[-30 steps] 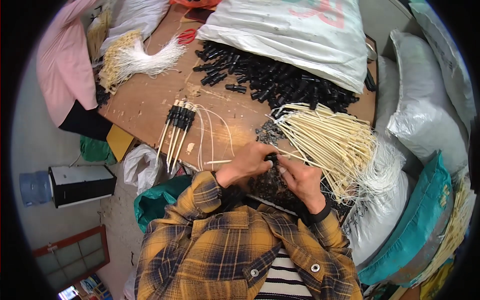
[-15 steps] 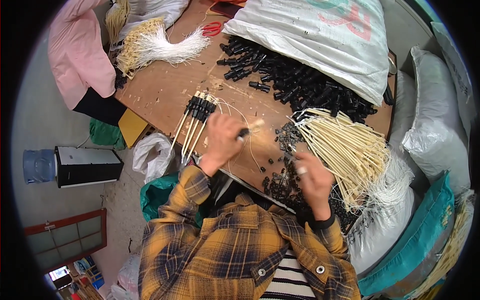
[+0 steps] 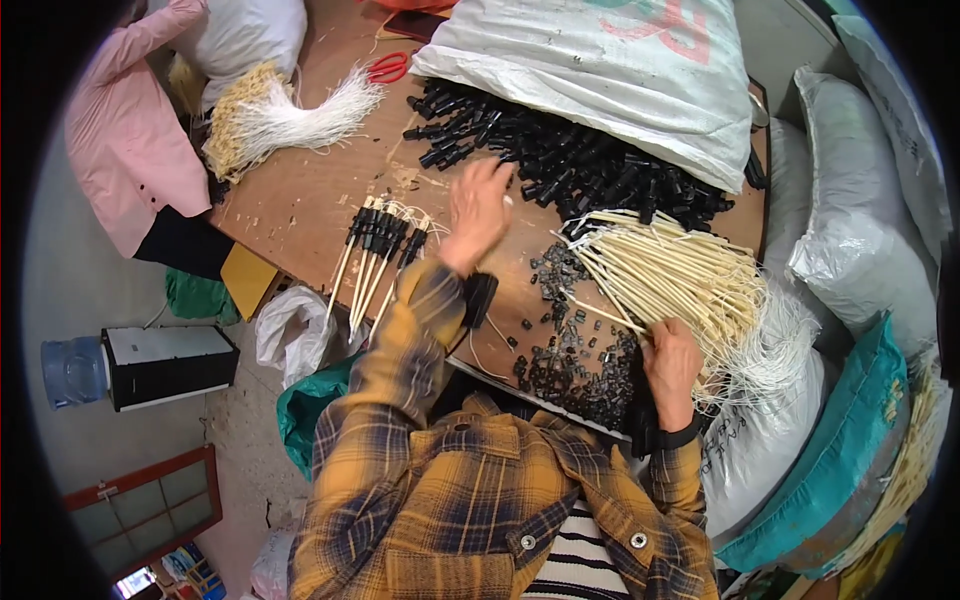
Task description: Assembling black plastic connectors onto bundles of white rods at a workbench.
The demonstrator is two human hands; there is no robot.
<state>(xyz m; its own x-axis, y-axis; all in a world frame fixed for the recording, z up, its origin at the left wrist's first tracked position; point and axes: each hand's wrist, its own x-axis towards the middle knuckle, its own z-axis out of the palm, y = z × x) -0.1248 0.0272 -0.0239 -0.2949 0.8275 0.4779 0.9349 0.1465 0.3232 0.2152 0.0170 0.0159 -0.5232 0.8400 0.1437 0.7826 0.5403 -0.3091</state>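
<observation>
Left hand's grip is loosely part-open at the black connectors, contact unclear; right hand's grip pinches one cream stick by its end.

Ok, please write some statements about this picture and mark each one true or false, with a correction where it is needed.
1. The left-hand grip is at the edge of the black tubular pieces. True.
2. The right-hand grip rests on the white sack. False: it is by the pale sticks.
3. The person's sleeves are plain blue. False: the sleeves are yellow and dark plaid.
4. Red-handled scissors lie on the table. True.
5. The blue bottle stands on the table. False: it is away from it, at the dispenser.
</observation>
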